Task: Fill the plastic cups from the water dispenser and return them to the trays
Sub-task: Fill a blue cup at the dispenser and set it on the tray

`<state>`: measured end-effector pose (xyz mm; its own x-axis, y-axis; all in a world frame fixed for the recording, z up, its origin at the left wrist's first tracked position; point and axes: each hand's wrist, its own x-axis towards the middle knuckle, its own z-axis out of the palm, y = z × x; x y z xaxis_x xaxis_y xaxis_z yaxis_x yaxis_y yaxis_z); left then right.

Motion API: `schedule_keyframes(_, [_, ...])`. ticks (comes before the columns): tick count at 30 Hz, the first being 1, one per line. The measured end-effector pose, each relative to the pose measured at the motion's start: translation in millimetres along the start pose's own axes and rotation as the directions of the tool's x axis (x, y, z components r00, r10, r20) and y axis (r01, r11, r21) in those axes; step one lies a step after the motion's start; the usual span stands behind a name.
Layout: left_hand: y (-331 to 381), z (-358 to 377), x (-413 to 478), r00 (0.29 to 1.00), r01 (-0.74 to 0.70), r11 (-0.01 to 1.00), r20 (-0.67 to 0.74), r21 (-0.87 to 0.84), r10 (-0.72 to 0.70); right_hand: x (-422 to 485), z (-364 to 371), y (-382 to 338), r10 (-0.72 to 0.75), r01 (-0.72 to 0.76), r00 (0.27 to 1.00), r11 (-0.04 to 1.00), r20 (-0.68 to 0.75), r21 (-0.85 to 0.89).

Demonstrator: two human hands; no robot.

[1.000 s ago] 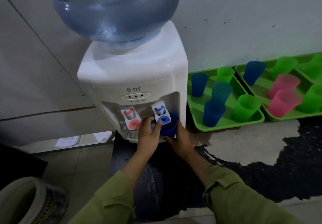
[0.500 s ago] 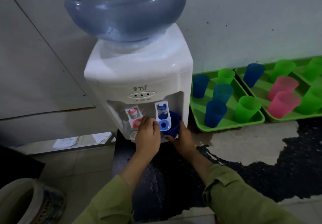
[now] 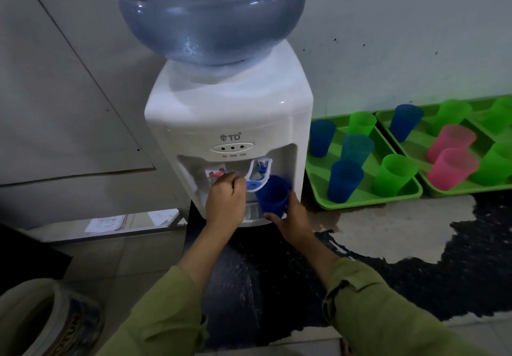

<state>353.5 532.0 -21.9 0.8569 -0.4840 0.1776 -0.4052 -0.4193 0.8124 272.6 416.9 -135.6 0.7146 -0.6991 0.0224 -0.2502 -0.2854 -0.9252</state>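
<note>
Drawing blue cup (image 3: pixel 273 193) back from tap (image 3: pixel 260 165).

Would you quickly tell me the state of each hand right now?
Left hand: curled beside the blue tap lever; grip cannot be told.
Right hand: holding the blue cup.

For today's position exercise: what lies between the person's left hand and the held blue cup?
Head view: the blue tap lever lies between the left hand and the blue cup.
</note>
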Motion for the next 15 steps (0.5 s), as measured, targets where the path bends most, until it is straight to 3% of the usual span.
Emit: schedule_keyframes(15, [-2.9, -1.8, 0.3, 0.998, 0.035, 0.999, 0.049, 0.002, -0.035, -0.4, -0.7, 0.2, -0.012, 0.013, 1.0, 1.0, 0.005, -0.009])
